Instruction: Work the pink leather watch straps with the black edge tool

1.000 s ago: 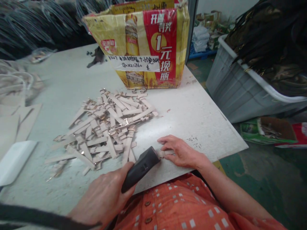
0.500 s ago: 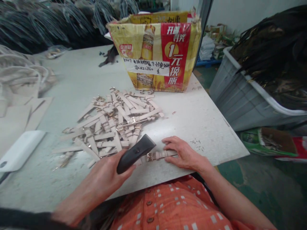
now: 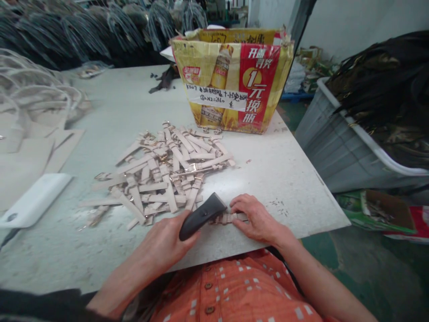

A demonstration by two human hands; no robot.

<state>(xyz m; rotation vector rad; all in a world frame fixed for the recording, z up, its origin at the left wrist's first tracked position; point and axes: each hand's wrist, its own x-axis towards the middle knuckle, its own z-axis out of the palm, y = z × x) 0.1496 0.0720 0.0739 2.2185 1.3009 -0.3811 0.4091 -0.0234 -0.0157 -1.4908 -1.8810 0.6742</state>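
Table [image 3: 281,172]: spread under both hands.
Box [image 3: 231,76]: set well beyond the hands, perhaps for working room.
Pile [image 3: 167,176]: heaped just beyond the left hand, likely for easy reach.
Left hand [image 3: 169,239]: closed round the black tool [image 3: 203,217], its head angled toward the right hand.
Right hand [image 3: 256,219]: half curled, the strap [image 3: 228,218] held down by thumb and fingers, apparently for steadiness.
Strap: laid between the hands, buckle end partly covered by the black tool.
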